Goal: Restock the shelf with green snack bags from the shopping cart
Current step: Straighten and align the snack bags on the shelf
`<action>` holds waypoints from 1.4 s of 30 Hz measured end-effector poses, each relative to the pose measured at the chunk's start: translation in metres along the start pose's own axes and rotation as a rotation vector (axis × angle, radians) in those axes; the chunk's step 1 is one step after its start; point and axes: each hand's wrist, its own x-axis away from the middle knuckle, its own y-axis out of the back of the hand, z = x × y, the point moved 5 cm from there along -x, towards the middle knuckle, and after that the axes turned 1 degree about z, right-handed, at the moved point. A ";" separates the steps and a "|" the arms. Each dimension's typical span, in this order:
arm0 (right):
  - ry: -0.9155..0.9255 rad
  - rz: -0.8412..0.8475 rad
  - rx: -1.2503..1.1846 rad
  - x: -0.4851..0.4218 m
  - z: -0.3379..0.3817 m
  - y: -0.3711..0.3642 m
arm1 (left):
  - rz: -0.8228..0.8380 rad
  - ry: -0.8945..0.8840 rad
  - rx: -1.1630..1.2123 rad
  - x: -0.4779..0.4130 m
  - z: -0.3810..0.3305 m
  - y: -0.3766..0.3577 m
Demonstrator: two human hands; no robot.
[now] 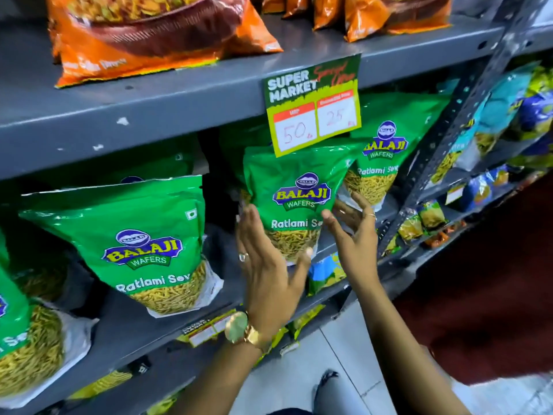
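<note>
Across the frame you've got the grey metal shelf unit, slotted upright on the right side. Top shelf carries orange snack bags. Middle shelf holds the green snack bags: one large bag at left standing upright, another cut off by the left edge, one at right leaning back behind the price tag. Centre bag is upright on the middle shelf, near its front edge, between your hands.

Your left hand: fingers spread, palm flat against the bag's left side, thumb tip on its lower front. It presses rather than closes round it. Ring on one finger, gold watch at the wrist.

Your right hand: open, fingers fanned, just beside the bag's right edge. Thumb looks to be touching the edge; can't tell firm contact. Nothing gripped.

Price tag hangs off the upper shelf edge, overlapping the centre bag's top; reads "SUPER MARKET", 50 and 25.

Blue and yellow packs on the neighbouring bay at right. Small packets on the lower shelves.
</note>
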 end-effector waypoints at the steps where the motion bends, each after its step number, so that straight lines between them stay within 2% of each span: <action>1: 0.002 -0.029 -0.018 -0.002 -0.005 0.008 | -0.028 -0.086 -0.028 0.008 -0.009 -0.008; 5: 0.005 -0.127 -0.044 -0.028 -0.026 0.043 | 0.007 -0.414 0.032 0.015 -0.045 -0.054; 7: -0.030 -0.129 -0.033 -0.046 -0.040 0.061 | 0.072 -0.433 0.137 0.005 -0.057 -0.084; 10: -0.088 -0.074 0.010 -0.075 -0.057 0.087 | 0.123 -0.177 0.351 -0.019 -0.059 -0.139; 14: -0.170 0.118 0.009 -0.122 -0.082 0.105 | 0.037 0.222 0.559 -0.059 -0.053 -0.201; 17: -0.137 0.219 0.050 -0.149 -0.094 0.104 | -0.060 0.347 0.570 -0.092 -0.045 -0.223; 19: -0.118 0.280 -0.008 -0.162 -0.102 0.100 | -0.109 0.397 0.591 -0.109 -0.036 -0.232; 22: -0.098 0.316 -0.084 -0.173 -0.096 0.092 | -0.130 0.425 0.641 -0.120 -0.026 -0.240; 25: -0.105 0.344 -0.146 -0.182 -0.095 0.090 | -0.080 0.405 0.621 -0.114 -0.029 -0.250; 32: -0.177 0.389 -0.117 -0.196 -0.101 0.086 | -0.190 0.422 0.710 -0.107 -0.031 -0.267; 35: -0.138 0.348 -0.128 -0.201 -0.099 0.086 | -0.172 0.401 0.724 -0.117 -0.027 -0.266; 42: -0.088 0.430 -0.254 -0.213 -0.103 0.076 | -0.147 0.346 0.737 -0.127 -0.022 -0.264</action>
